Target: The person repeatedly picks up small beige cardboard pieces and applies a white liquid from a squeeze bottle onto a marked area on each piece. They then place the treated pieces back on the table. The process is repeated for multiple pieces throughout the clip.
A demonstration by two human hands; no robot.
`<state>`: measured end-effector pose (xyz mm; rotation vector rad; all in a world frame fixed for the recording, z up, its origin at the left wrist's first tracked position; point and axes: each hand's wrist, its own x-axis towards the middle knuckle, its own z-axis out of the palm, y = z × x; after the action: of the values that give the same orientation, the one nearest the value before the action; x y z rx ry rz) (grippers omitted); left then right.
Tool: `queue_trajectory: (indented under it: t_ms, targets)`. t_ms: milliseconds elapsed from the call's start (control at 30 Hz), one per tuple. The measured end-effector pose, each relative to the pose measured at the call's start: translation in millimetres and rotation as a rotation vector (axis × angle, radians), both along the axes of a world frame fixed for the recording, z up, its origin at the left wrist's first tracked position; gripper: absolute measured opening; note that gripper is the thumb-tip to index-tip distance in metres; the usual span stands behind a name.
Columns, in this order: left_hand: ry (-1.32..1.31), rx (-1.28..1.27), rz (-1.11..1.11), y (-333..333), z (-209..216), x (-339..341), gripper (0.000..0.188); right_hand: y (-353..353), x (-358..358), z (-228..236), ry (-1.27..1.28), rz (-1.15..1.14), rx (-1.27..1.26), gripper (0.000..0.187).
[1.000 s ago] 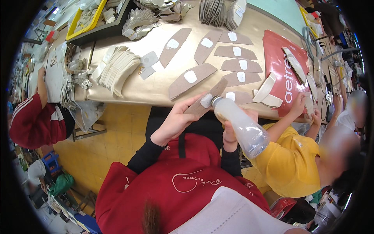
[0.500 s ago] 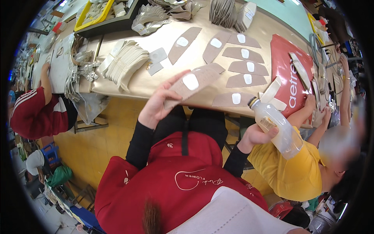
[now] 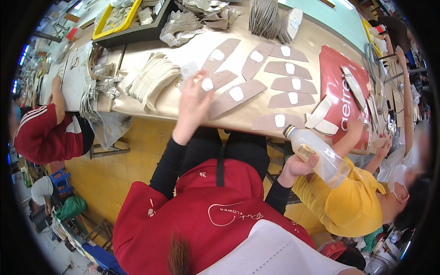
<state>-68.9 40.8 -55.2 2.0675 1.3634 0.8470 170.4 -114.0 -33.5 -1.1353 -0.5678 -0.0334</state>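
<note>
My left hand (image 3: 193, 101) reaches out over the tan table (image 3: 151, 106), fingers spread. Its fingertips rest at the near end of a brown shaped piece with a white patch (image 3: 219, 80) lying flat there. Nothing is gripped in it. My right hand (image 3: 297, 166) is low at my right side, off the table edge, closed round a clear plastic bottle (image 3: 321, 158) of pale liquid. The bottle is tilted, cap end toward the table. My red top fills the lower middle.
Several more brown pieces with white patches (image 3: 284, 85) lie in rows beside a red sheet (image 3: 338, 87). A stack of cream strips (image 3: 153, 79) and a yellow tray (image 3: 115, 17) lie left. A person in yellow (image 3: 353, 206) works at my right, a red-sleeved person (image 3: 42, 133) at my left.
My left hand carried a brown piece up to the table and laid it down. My right hand swung the bottle from in front of me down to my right side.
</note>
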Motion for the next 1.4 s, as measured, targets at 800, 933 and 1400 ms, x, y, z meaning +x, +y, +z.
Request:
queue_trajectory:
  t_ms: [800, 933, 1400]
  targets:
    - [-0.955, -1.170, -0.513, -79.9, 33.6, 44.3, 0.045, -4.6, -25.3, 15.9, -0.561, 0.241, -0.225, 0.061]
    - [-0.678, -1.246, -0.505, -82.6, 44.2, 37.0, 0.066, -7.0, -29.1, 21.8, -0.539, 0.305, -0.234, 0.061]
    - [-0.634, -1.207, -0.440, -84.2, 58.7, 41.0, 0.070, -19.8, -33.8, 35.6, -0.591, 0.466, -0.325, 0.042]
